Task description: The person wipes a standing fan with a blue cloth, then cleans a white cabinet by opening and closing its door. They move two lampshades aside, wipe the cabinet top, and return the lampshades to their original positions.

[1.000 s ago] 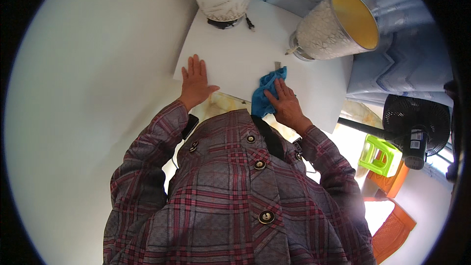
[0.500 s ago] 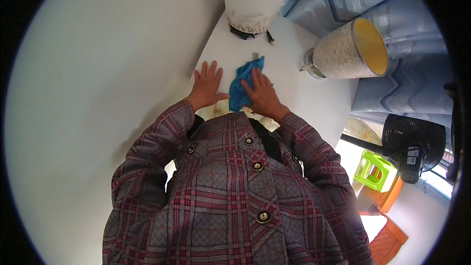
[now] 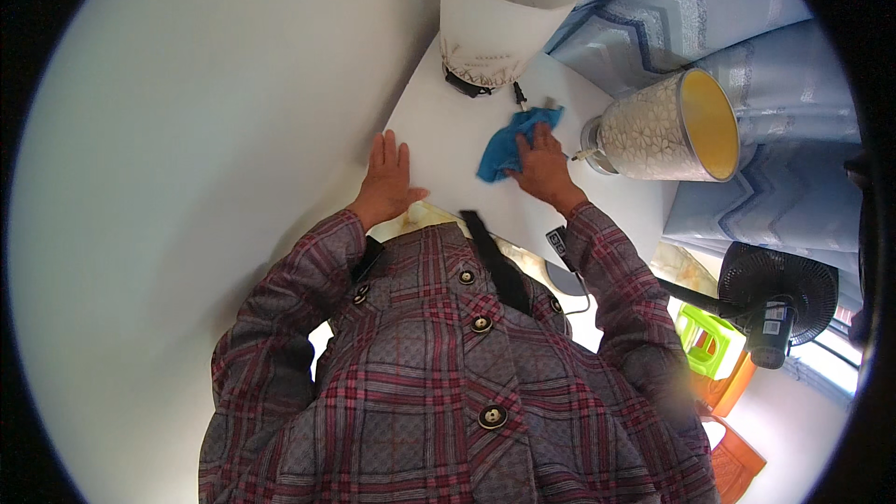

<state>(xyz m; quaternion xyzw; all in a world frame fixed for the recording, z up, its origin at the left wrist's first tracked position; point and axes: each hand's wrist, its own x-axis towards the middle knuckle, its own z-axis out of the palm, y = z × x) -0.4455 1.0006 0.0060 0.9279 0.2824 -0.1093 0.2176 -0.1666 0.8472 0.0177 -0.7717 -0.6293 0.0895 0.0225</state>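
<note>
My left hand (image 3: 385,182) lies flat at the left edge of the white tabletop (image 3: 448,154), open, with its fingers stretched out and nothing in them. Beneath the fingers of my right hand (image 3: 548,171) is a crumpled blue cloth (image 3: 507,147), held against the tabletop. The cloth's far corner reaches close to a black plug (image 3: 520,93) on a cord. Part of the cloth is hidden by the hand.
A white-shaded lamp (image 3: 504,9) stands at the far end, by the wall. To the right is a patterned lamp with a yellow inside (image 3: 653,126), in front of blue curtains (image 3: 784,173). A black fan (image 3: 779,289) and a green plastic stool (image 3: 709,341) appear lower right.
My right hand and the blue cloth have moved to the right across the tabletop, toward the patterned lamp. My left hand stays at the left edge. The view has shifted slightly.
</note>
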